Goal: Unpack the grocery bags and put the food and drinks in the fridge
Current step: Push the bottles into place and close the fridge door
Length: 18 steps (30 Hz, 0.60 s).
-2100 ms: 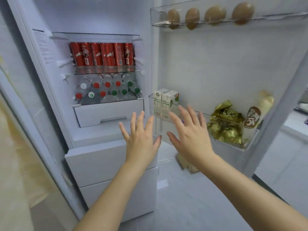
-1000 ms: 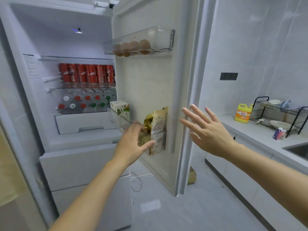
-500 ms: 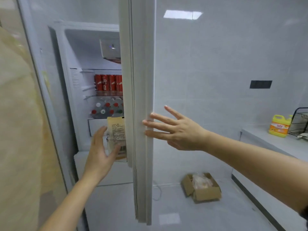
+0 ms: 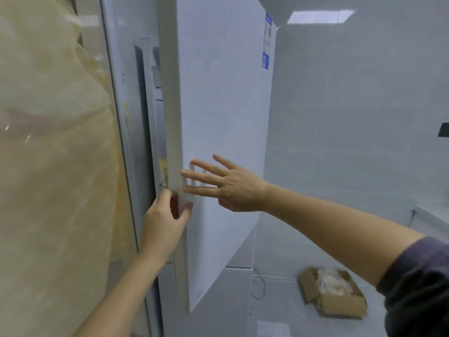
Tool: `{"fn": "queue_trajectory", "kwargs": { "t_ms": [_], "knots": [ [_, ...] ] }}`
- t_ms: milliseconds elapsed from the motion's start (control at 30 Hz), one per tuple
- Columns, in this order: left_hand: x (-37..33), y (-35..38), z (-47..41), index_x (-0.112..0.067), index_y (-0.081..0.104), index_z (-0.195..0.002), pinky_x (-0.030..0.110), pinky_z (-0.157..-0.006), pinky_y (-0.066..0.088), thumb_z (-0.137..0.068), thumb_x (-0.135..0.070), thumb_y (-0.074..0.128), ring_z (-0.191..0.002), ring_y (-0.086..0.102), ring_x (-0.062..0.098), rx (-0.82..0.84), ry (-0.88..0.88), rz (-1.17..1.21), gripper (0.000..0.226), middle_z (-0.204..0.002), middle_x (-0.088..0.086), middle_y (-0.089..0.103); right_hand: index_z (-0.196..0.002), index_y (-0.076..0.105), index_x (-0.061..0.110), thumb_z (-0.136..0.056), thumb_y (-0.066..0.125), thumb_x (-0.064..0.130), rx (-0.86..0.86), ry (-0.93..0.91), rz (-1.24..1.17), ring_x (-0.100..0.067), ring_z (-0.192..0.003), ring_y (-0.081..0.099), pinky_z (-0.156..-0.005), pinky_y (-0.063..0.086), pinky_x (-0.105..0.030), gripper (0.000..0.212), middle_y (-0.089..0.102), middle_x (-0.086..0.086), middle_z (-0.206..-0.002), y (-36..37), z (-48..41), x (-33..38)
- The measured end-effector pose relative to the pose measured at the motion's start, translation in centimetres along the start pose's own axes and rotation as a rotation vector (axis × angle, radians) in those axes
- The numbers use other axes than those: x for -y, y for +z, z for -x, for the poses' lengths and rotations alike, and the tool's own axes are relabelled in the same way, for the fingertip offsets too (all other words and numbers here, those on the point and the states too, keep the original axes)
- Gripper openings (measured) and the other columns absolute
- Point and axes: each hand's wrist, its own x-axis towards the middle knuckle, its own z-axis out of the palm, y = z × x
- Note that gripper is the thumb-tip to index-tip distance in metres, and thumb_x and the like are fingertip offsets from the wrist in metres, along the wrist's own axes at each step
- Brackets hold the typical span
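Observation:
The white fridge door (image 4: 223, 105) stands almost closed, with only a narrow gap at its left edge. Through that gap a strip of a yellow printed packet (image 4: 163, 171) shows in the door bin; the rest of the food and drinks is hidden. My right hand (image 4: 230, 188) presses flat on the door's outer face, fingers straight and spread. My left hand (image 4: 162, 222) holds the door's left edge just below, thumb on the front and fingers behind the edge.
A beige film-covered panel (image 4: 48, 166) fills the left side, close to the fridge. On the floor to the right, an open cardboard box (image 4: 332, 293) lies by the tiled wall. A counter edge (image 4: 432, 215) shows at far right. The lower fridge drawer front (image 4: 230, 300) is closed.
The door has swung from wide open to nearly closed. My right hand moved onto its outer face, and my left hand went from the door bin to the door's edge.

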Motion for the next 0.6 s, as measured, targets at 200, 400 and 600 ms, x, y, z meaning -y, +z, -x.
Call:
{"fn": "queue_trajectory", "kwargs": {
  "t_ms": [200, 400, 600],
  "knots": [
    [5.4, -0.6, -3.7, -0.015, 0.048, -0.091, 0.024, -0.051, 0.031, -0.09, -0.029, 0.066, -0.067, 0.051, 0.02, -0.071, -0.117, -0.084, 0.022, -0.079, 0.002, 0.056, -0.155, 0.018, 0.034, -0.087, 0.056, 0.014, 0.113, 0.139, -0.056, -0.032, -0.15, 0.011, -0.109, 0.031, -0.062, 0.08, 0.007, -0.002, -0.164, 5.4, -2.6, -0.4],
    [12.5, -0.1, -10.1, -0.008, 0.054, -0.1, 0.031, -0.065, 0.034, -0.091, -0.025, 0.067, -0.075, 0.052, 0.025, -0.118, -0.216, -0.095, 0.023, -0.085, 0.007, 0.06, -0.154, -0.005, 0.04, -0.092, 0.062, 0.032, 0.315, 0.257, -0.068, -0.036, -0.149, -0.011, -0.108, 0.024, -0.068, 0.092, -0.02, -0.001, -0.162, 11.3, -5.6, -2.5],
    [19.8, 2.4, -17.9, -0.008, 0.05, -0.111, 0.032, -0.068, 0.038, -0.091, -0.026, 0.066, -0.083, 0.056, 0.026, -0.032, -0.323, -0.062, 0.031, -0.101, 0.012, 0.063, -0.15, -0.019, 0.042, -0.085, 0.072, 0.041, 0.431, 0.42, -0.024, -0.043, -0.145, -0.02, -0.104, 0.025, -0.074, 0.112, -0.032, -0.006, -0.157, 17.9, -10.1, -5.8]
  ]
}}
